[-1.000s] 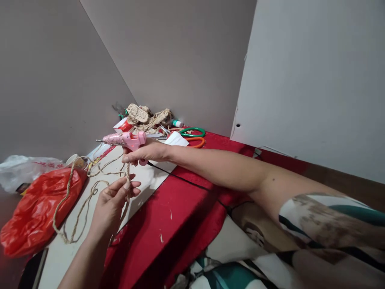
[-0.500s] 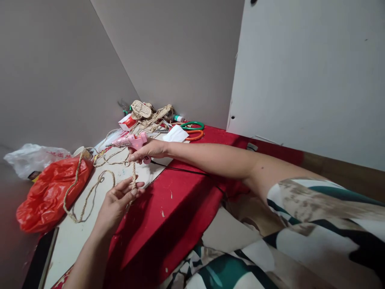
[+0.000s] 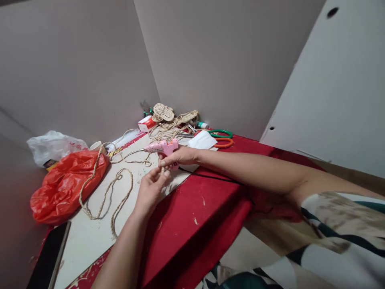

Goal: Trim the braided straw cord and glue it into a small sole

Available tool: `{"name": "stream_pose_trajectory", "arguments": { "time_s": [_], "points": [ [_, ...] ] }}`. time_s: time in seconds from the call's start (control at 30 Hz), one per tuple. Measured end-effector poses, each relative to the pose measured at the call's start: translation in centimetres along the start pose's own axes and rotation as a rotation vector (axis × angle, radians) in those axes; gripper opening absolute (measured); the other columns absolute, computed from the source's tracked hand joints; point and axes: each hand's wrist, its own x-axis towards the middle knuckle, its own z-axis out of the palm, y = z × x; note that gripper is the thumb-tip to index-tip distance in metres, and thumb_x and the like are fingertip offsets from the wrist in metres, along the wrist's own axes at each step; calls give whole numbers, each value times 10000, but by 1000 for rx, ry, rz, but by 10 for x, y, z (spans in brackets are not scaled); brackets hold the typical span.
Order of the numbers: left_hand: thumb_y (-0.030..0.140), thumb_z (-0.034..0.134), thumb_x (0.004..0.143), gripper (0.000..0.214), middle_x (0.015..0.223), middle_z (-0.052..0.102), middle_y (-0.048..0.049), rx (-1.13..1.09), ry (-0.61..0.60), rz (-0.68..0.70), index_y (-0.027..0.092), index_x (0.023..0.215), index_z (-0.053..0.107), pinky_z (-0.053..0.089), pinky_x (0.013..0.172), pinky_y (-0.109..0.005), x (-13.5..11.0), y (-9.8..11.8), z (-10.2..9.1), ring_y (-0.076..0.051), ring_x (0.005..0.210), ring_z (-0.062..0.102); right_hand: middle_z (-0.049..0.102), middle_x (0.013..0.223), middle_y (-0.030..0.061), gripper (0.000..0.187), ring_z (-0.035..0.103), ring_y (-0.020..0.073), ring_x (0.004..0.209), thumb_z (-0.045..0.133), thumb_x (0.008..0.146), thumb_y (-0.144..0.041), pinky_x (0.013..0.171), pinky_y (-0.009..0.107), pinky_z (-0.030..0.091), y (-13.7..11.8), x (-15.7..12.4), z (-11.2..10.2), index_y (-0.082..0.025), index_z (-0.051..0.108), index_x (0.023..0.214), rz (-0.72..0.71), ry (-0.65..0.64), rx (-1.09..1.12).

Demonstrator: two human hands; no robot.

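Observation:
My right hand is closed around a pink glue gun, whose nozzle points left over the white board. Right beside it, my left hand pinches a short stretch of braided straw cord between thumb and fingers; most of that piece is hidden by the fingers. The two hands nearly meet, and the right thumb and fingertips are close to the held cord. More braided cord lies in loops on the board to the left of my hands.
A red plastic bag, a clear plastic bag and a paper cup stand at the left. At the back lie coiled straw pieces, a red-and-white box, green-and-orange-handled scissors and white paper. A black cable crosses the red cloth.
The view has turned, so the scene sits further right. My left hand has moved up along the cord to my right hand, and the hanging stretch between them has closed up.

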Motion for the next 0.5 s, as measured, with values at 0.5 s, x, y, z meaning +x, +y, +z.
{"name": "stream_pose_trajectory", "arguments": {
  "time_s": [0.5],
  "points": [
    [383, 796, 634, 366, 731, 693, -62, -142, 57, -63, 127, 781, 580, 488, 537, -238, 3, -18, -15, -107, 525, 611, 587, 620, -24, 202, 530, 59, 530, 732, 661, -210, 457, 152, 377, 7, 10, 13, -115, 576, 747, 157, 26, -96]
  ]
}}
